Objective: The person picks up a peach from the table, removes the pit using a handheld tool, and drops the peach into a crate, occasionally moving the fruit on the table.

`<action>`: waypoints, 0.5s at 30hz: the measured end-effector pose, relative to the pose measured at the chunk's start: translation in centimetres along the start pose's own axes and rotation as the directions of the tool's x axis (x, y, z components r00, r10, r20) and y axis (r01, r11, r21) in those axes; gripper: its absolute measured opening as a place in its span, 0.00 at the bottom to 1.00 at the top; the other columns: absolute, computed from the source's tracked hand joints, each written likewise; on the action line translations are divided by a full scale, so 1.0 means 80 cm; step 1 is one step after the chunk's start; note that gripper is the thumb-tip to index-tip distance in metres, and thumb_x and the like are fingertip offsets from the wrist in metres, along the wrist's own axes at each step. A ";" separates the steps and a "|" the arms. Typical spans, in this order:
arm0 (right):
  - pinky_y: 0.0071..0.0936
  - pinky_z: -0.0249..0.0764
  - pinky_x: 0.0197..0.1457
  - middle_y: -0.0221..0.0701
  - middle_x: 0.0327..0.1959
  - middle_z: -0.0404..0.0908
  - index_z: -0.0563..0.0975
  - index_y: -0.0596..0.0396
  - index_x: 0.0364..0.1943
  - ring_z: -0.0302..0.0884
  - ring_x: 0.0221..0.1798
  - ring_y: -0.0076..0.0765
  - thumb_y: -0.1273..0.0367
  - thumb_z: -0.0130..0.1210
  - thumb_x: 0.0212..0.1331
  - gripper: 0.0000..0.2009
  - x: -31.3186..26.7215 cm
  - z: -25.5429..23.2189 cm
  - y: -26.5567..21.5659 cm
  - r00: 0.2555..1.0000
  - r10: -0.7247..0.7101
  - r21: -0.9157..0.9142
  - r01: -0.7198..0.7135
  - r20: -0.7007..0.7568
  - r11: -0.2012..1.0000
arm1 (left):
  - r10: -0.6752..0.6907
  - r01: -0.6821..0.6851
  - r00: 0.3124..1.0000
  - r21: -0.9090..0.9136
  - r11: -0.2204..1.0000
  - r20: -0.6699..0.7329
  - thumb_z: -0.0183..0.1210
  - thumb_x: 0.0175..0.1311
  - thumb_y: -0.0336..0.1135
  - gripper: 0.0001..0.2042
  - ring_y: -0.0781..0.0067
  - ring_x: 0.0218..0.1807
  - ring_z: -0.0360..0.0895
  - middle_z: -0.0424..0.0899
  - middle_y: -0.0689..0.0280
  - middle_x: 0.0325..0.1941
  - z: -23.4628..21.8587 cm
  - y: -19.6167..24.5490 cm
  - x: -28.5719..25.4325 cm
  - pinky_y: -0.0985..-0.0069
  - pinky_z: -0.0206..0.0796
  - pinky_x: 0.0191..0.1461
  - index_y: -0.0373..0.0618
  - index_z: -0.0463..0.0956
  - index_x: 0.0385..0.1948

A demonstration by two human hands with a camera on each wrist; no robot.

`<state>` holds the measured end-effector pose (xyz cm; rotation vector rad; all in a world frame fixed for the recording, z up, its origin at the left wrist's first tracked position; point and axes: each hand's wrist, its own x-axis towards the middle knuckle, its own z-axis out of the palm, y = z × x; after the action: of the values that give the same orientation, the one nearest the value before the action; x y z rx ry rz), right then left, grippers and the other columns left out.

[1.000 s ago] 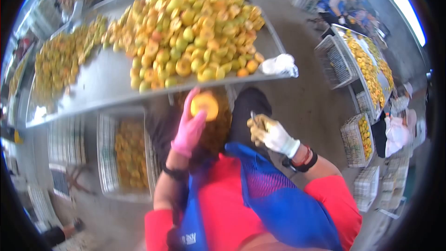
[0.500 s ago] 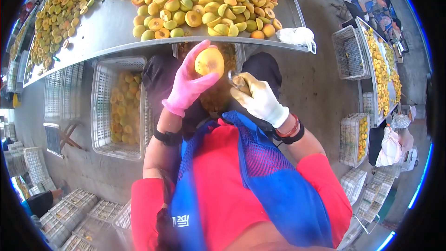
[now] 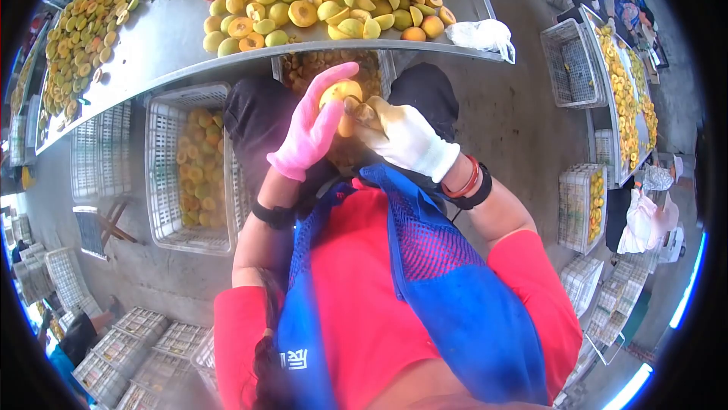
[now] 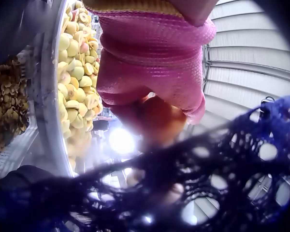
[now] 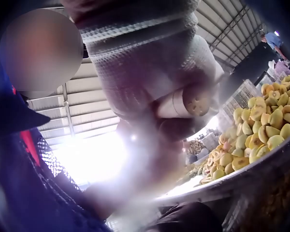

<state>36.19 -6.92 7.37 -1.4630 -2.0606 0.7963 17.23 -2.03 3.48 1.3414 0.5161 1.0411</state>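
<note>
Metal table [image 3: 163, 38] heaped with cut fruit [image 3: 326, 4] across the frame's top, below it at upper centre a rounded, yellow, partly covered fruit [image 3: 340, 91] we see gripped by the pink-gloved left hand's [image 3: 312, 128] fingers and thumb, white-gloved right hand [image 3: 409, 138] curled round a pale handle [image 5: 173, 105].

Yellow fruit [image 3: 338, 93], blue vest [image 3: 478, 326]
</note>
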 end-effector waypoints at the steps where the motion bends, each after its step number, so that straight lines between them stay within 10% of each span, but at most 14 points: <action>1: 0.49 0.72 0.33 0.49 0.25 0.78 0.71 0.56 0.36 0.78 0.31 0.61 0.60 0.54 0.67 0.13 0.001 0.003 0.000 1.000 0.022 0.019 -0.023 0.018 1.000 | 0.026 -0.024 0.999 0.062 0.998 -0.030 0.52 0.72 0.40 0.22 0.76 0.57 0.72 0.77 0.63 0.57 0.001 -0.002 0.002 0.76 0.62 0.64 0.37 0.68 0.63; 10: 0.38 0.74 0.30 0.43 0.31 0.76 0.74 0.57 0.38 0.76 0.26 0.49 0.64 0.50 0.66 0.10 -0.007 0.041 0.046 0.976 0.008 0.228 -0.058 0.216 0.972 | -0.383 0.370 0.923 0.333 0.867 -0.027 0.40 0.78 0.53 0.25 0.75 0.41 0.77 0.82 0.64 0.38 -0.016 -0.023 0.018 0.78 0.68 0.49 0.38 0.79 0.46; 14: 0.36 0.71 0.30 0.29 0.26 0.79 0.75 0.58 0.42 0.74 0.23 0.33 0.59 0.52 0.70 0.14 -0.006 0.071 0.074 1.000 0.000 0.338 -0.003 0.010 0.941 | -0.257 0.321 0.936 0.281 0.904 -0.241 0.38 0.79 0.53 0.26 0.72 0.47 0.79 0.83 0.62 0.44 -0.003 -0.035 0.023 0.76 0.69 0.55 0.39 0.78 0.49; 15: 0.32 0.69 0.28 0.27 0.25 0.78 0.75 0.57 0.42 0.72 0.22 0.29 0.60 0.52 0.70 0.13 -0.002 0.055 0.056 0.979 0.171 0.442 -0.202 0.109 0.874 | -0.226 0.281 0.938 0.198 0.939 -0.262 0.40 0.79 0.51 0.24 0.71 0.48 0.79 0.83 0.61 0.45 0.000 -0.032 0.022 0.75 0.69 0.56 0.39 0.77 0.51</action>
<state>36.20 -6.70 1.08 -1.3883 -1.6369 1.3178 18.89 -0.32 1.47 1.3173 0.9914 0.9479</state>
